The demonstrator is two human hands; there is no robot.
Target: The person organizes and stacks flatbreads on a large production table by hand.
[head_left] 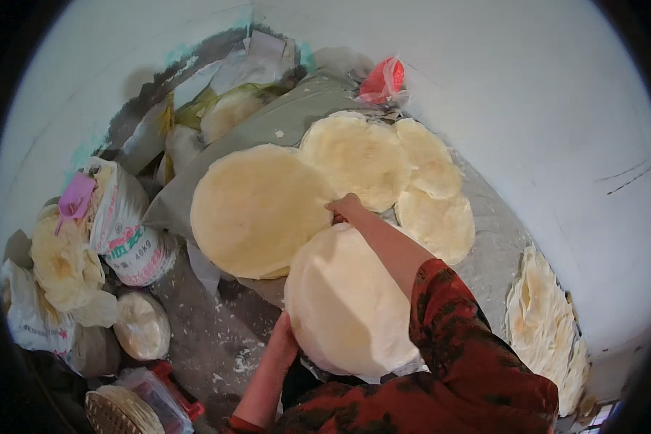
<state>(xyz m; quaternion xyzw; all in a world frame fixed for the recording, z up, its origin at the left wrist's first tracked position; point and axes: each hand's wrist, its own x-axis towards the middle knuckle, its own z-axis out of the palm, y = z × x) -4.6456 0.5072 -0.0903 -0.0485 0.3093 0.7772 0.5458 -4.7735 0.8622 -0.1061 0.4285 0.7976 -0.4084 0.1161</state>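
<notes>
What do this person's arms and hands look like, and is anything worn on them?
The right sleeve is rusty red with dark blotches and ends around the elbow, leaving the right forearm bare. The left forearm is bare too, above a matching red left sleeve. No glove shows on the right hand or the visible part of the left hand.

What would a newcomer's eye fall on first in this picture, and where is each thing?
First, the large, round, cream-coloured disc at lower centre, with the person's left hand at its lower-left edge and right hand by its top. Next, the bright-red plastic bundle near the top, before the white wall. Then, at far left, the small purple plastic scoop by the white printed sack.
</notes>
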